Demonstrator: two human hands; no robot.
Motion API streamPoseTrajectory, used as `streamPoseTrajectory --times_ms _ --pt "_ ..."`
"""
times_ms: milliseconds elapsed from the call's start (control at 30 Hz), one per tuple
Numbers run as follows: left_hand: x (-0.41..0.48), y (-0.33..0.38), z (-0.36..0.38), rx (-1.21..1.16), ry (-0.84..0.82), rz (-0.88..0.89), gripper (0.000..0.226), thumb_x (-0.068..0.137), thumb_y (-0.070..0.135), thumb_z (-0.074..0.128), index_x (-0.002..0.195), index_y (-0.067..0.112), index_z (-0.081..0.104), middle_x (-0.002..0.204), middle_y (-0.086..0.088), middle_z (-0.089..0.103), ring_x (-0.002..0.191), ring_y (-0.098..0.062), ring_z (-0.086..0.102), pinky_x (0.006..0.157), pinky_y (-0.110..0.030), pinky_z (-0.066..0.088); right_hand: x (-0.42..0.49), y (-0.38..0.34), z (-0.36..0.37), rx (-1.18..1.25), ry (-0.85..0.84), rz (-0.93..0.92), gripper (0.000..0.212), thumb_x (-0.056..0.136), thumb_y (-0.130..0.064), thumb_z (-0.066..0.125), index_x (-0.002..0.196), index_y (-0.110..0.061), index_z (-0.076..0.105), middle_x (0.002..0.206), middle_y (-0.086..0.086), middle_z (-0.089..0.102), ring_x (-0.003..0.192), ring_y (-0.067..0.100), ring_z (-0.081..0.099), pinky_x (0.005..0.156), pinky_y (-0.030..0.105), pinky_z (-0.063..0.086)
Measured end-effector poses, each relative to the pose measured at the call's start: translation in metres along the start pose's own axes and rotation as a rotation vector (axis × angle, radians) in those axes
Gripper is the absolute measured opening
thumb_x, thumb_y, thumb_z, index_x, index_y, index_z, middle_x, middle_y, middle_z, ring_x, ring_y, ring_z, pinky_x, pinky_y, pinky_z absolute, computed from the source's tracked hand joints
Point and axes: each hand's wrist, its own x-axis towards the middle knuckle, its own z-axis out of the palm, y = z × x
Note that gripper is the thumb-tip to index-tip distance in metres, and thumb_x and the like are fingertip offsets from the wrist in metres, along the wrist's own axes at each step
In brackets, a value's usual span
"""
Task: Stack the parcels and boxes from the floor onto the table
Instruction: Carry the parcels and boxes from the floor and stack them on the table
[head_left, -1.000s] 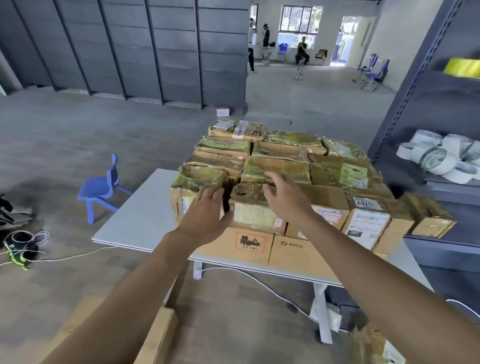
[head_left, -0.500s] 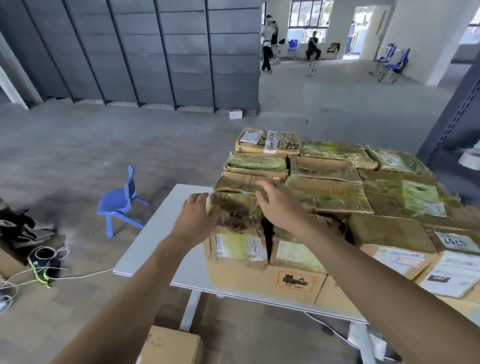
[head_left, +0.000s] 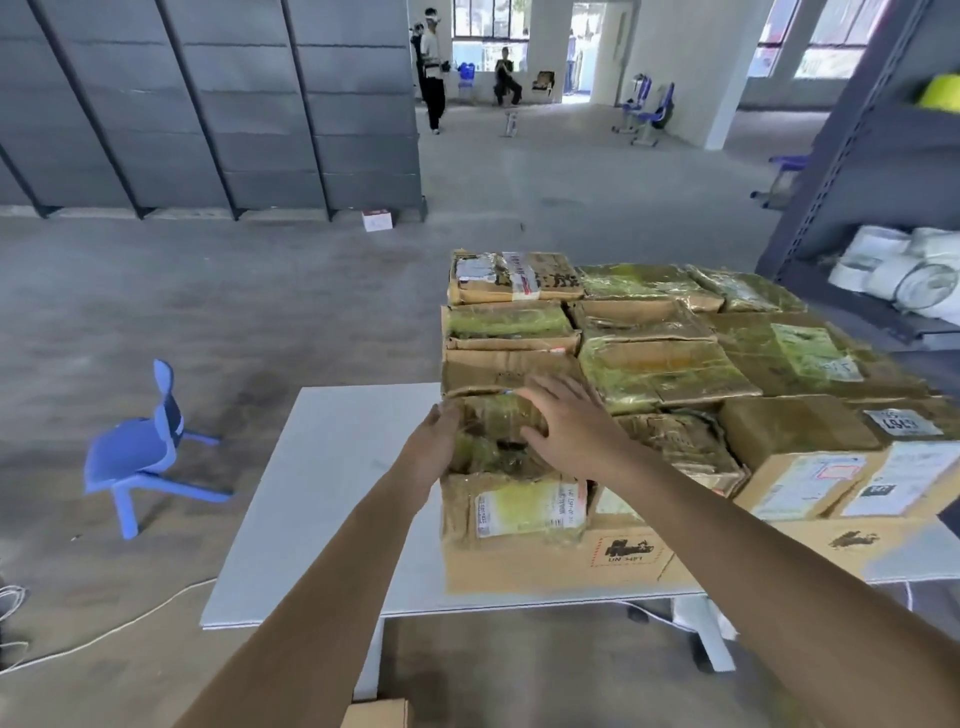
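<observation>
Parcel (head_left: 498, 447): near-left corner of the stack on the white worktop (head_left: 322, 493), sat on a flat carton w/ a red-edged "UN" mark (head_left: 623, 553). All cartons taped shut, contents not visible.

Rest of the stack (head_left: 675, 364) sits behind and to the right, packed edge to edge in rows, approx. 2 layers. The shelf unit (head_left: 841, 156) at right holds white rolls (head_left: 904, 275) on one level and sth yellow (head_left: 940, 91) on the level above.

Parcel lies flat. Its labelled face points at the camera and its edges are square w/ the worktop's front edge. Top looks near-square, so can't call the long axis.

Look: brown card, crumpled, heavily wrapped in clear/yellowish tape that glares on top. White-yellow label (head_left: 530, 512) on the near face, print too blurred to read.

Left grip (head_left: 434, 441): flat vs. the parcel's left side, fingers fairly straight and pointing away along that edge, not wrapped round it. Right grip (head_left: 571, 431): wide, fingers spread and straight over the parcel's top right, thumb on the taped top. It presses or rests there, no pinch.

Floor: small blue chair (head_left: 150, 447) well left of the worktop, white cable (head_left: 104, 631) trailing at left, corner of another carton (head_left: 376, 714) at the bottom edge below the worktop. People (head_left: 434, 78) far off by the windows.
</observation>
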Motion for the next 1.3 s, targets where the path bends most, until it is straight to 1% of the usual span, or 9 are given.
streamPoseTrajectory --times_ms 233,367,533,700,833,1000,1100,1200,1300 --pt "0.000 -0.008 -0.009 -0.113 -0.193 0.020 0.069 0.084 0.075 0.033 0.145 0.044 0.029 0.151 0.005 0.039 0.137 -0.020 0.038 0.114 -0.045 0.031 -0.003 -0.020 -0.003 -0.124 -0.022 0.132 0.051 0.101 -0.034 0.040 0.150 -0.032 0.025 0.162 -0.003 0.012 0.149 0.020 0.006 0.119 0.053 0.009" --pt "-0.001 0.000 -0.006 -0.060 -0.193 0.040 0.069 0.086 0.074 0.025 0.148 0.042 0.023 0.150 -0.001 0.040 0.135 -0.025 0.041 0.112 -0.047 0.032 -0.004 -0.036 0.007 -0.094 -0.009 0.200 0.053 0.101 -0.046 0.034 0.151 -0.031 0.023 0.162 0.001 0.008 0.148 0.023 0.002 0.118 0.053 0.012" --pt "-0.007 -0.014 -0.008 -0.214 -0.203 -0.050 0.079 0.089 0.074 0.021 0.133 0.018 0.056 0.126 -0.008 0.062 0.117 -0.023 0.058 0.106 -0.042 0.042 -0.009 -0.039 0.015 -0.141 -0.015 0.237 0.055 0.101 -0.050 0.027 0.152 -0.035 0.016 0.163 0.001 0.000 0.149 0.025 -0.004 0.119 0.054 0.006" --pt "-0.014 -0.034 -0.007 -0.184 -0.204 -0.094 0.071 0.094 0.067 0.019 0.133 0.019 0.055 0.124 -0.003 0.062 0.106 -0.016 0.058 0.102 -0.032 0.040 -0.007 -0.046 0.013 -0.219 0.042 0.177 0.054 0.102 -0.041 0.034 0.152 -0.022 0.027 0.163 0.004 0.004 0.149 0.023 0.001 0.117 0.051 0.008" --pt "-0.015 -0.031 -0.008 -0.104 -0.181 -0.063 0.067 0.095 0.064 0.019 0.143 0.023 0.042 0.143 -0.006 0.049 0.129 -0.024 0.047 0.111 -0.039 0.035 -0.008 -0.055 0.015 -0.085 0.070 0.172 0.050 0.101 -0.044 0.037 0.148 -0.028 0.032 0.163 0.004 0.008 0.149 0.022 0.005 0.118 0.055 0.012" --pt "-0.017 -0.032 -0.006 -0.106 -0.258 -0.121 0.070 0.093 0.069 0.012 0.145 0.031 0.039 0.145 -0.005 0.047 0.133 -0.025 0.042 0.114 -0.044 0.029 -0.012 -0.056 0.023 -0.135 0.043 0.202 0.049 0.102 -0.047 0.029 0.148 -0.031 0.033 0.163 0.004 0.002 0.149 0.025 0.005 0.116 0.053 0.018" --pt "-0.019 -0.024 -0.007 -0.080 -0.177 -0.032 0.060 0.098 0.056 0.022 0.142 0.021 0.043 0.139 -0.006 0.051 0.123 -0.023 0.051 0.105 -0.037 0.040 -0.011 -0.059 0.020 -0.174 0.029 0.215 0.048 0.103 -0.044 0.027 0.148 -0.030 0.033 0.163 0.006 0.006 0.149 0.026 0.007 0.116 0.054 0.018" --pt "-0.028 -0.010 -0.015 0.021 0.041 0.124 0.045 0.100 0.032 0.035 0.140 0.014 0.042 0.126 -0.002 0.053 0.083 -0.007 0.055 0.069 -0.021 0.043 -0.013 -0.065 0.014 -0.220 0.049 0.208 0.047 0.103 -0.043 0.025 0.145 -0.027 0.037 0.160 0.008 0.019 0.147 0.025 0.016 0.114 0.052 0.022" --pt "-0.042 0.002 -0.020 0.156 0.135 0.378 0.040 0.096 0.021 0.042 0.136 0.016 0.044 0.135 -0.006 0.042 0.106 -0.015 0.052 0.084 -0.024 0.041 -0.027 -0.070 0.010 -0.215 0.112 0.185 0.046 0.103 -0.040 0.027 0.141 -0.021 0.044 0.152 0.007 0.034 0.142 0.025 0.028 0.112 0.049 0.028"
